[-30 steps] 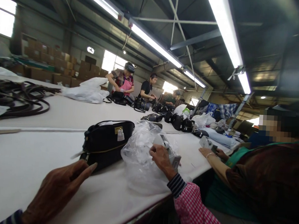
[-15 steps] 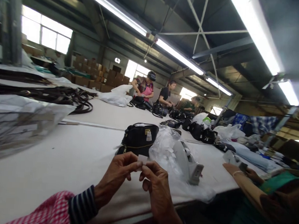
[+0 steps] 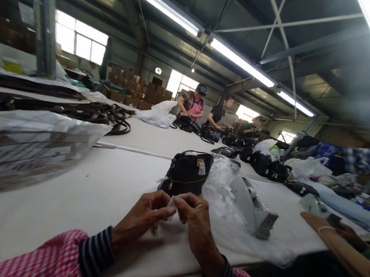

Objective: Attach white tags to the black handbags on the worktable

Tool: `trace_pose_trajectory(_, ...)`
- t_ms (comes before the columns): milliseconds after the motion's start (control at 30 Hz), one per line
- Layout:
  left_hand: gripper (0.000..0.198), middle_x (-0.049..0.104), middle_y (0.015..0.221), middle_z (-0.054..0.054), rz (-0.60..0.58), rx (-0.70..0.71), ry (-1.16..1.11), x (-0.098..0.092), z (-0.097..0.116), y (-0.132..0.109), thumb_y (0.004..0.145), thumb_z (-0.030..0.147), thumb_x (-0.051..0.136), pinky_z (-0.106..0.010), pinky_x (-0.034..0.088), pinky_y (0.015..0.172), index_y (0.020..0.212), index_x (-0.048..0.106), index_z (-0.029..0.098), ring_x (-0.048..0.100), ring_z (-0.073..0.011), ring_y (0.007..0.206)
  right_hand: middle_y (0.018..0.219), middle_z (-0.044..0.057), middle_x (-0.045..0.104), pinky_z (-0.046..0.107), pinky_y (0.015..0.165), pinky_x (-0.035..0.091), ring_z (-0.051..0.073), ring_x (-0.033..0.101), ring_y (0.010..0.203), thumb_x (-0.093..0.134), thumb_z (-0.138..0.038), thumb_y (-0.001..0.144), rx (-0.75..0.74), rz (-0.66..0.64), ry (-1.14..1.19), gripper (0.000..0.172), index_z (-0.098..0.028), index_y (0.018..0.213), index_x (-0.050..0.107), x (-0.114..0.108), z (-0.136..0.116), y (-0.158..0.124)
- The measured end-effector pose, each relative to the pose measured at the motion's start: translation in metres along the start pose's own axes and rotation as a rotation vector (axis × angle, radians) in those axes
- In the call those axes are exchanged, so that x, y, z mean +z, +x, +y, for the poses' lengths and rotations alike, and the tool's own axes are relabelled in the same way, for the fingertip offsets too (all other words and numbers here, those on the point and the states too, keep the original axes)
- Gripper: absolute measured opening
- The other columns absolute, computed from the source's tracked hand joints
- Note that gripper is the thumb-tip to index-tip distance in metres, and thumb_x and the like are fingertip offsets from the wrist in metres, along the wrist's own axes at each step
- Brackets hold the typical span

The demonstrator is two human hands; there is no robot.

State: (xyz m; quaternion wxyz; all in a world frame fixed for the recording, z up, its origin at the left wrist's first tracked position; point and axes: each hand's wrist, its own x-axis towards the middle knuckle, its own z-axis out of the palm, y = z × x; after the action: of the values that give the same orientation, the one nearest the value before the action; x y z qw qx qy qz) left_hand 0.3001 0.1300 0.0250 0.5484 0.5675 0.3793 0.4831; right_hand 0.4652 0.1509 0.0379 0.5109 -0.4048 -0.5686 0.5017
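Between my fingertips is a small whitish translucent piece (image 3: 171,206), perhaps film or a tiny bag; its exact kind is unclear. My left hand (image 3: 145,213) pinches it from the left, thumb against fingers. On the other side, my right hand (image 3: 195,218) grips its upper edge between thumb and forefinger. Just beyond my hands a black handbag (image 3: 190,174) stands upright on the white table (image 3: 57,218), with a gold zip and a small wrapped tag on its front. To its right lie crumpled clear plastic (image 3: 221,191) and a grey tape dispenser (image 3: 254,209).
Left, a clear plastic bag (image 3: 40,150) lies before dark straps (image 3: 108,115). Several black bags (image 3: 262,160) line the table's far right, where people (image 3: 193,101) work. Close on my right, a co-worker's arm (image 3: 332,235) rests by another grey dispenser (image 3: 314,205).
My view has turned left, so the scene sits farther right. The small piece, held flat before, is now tilted and folded or narrowed between my fingers.
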Motion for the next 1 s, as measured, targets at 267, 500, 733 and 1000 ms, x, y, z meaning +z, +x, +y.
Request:
trace_pose_trajectory(267, 0.040, 0.061, 0.063, 0.000, 0.199, 0.004, 0.038, -0.014, -0.012, 0.013, 0.077, 0.053, 0.074, -0.022, 0.040, 0.048, 0.075, 0.061, 0.014, 0.051, -0.0112, 0.052, 0.077, 0.002, 0.063, 0.026, 0.062, 0.045, 0.015, 0.056, 0.068, 0.067, -0.030, 0.088, -0.308, 0.006, -0.368, 0.013, -0.018, 0.086, 0.071, -0.003, 0.005, 0.023)
trace_pose_trajectory(500, 0.036, 0.062, 0.065, -0.002, 0.266, 0.048, 0.130, -0.019, -0.017, 0.016, 0.080, 0.050, 0.067, -0.024, 0.039, 0.052, 0.076, 0.062, 0.015, 0.054, -0.0146, 0.058, 0.102, 0.008, 0.063, 0.029, 0.074, 0.045, 0.020, 0.057, 0.094, 0.051, -0.013, 0.100, -0.943, -0.110, -1.309, 0.020, -0.022, 0.104, 0.069, -0.005, -0.010, 0.048)
trace_pose_trajectory(733, 0.032, 0.058, 0.061, 0.000, 0.325, 0.130, 0.328, -0.022, -0.013, 0.019, 0.083, 0.045, 0.062, -0.027, 0.035, 0.059, 0.067, 0.059, 0.017, 0.049, -0.0152, 0.060, 0.085, 0.001, 0.062, 0.029, 0.057, 0.028, 0.014, 0.054, 0.075, 0.058, -0.014, 0.098, -0.936, -0.375, -1.493, 0.018, -0.021, 0.084, 0.067, 0.003, -0.040, 0.067)
trace_pose_trajectory(1000, 0.035, 0.060, 0.064, -0.001, 0.390, 0.131, 0.471, -0.024, -0.007, 0.021, 0.082, 0.051, 0.057, -0.029, 0.038, 0.062, 0.068, 0.060, 0.019, 0.053, -0.0187, 0.064, 0.068, -0.001, 0.060, 0.030, 0.054, 0.018, 0.013, 0.049, 0.057, 0.058, -0.012, 0.094, -0.718, -0.495, -1.452, 0.017, -0.021, 0.085, 0.068, 0.006, -0.054, 0.073)
